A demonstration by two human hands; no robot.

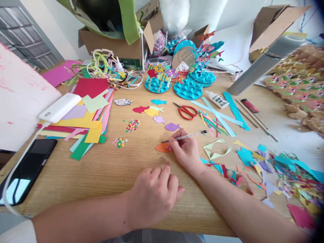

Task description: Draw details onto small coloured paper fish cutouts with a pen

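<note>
A wide wooden table (pixel 106 168) fills the room's middle. At its back an open cardboard box (pixel 113 42) holds green sheets, its printing too blurred to read. A round brown disc (pixel 184 55) carries a label I can't make out. Nearer, the left hand (pixel 154 194) rests curled on the wood, holding nothing. The right hand (pixel 186 152) pinches a thin pen (pixel 186 136), tip at an orange paper fish (pixel 163 147), partly hidden under the fingers. Red scissors (pixel 186 111) lie just beyond.
</note>
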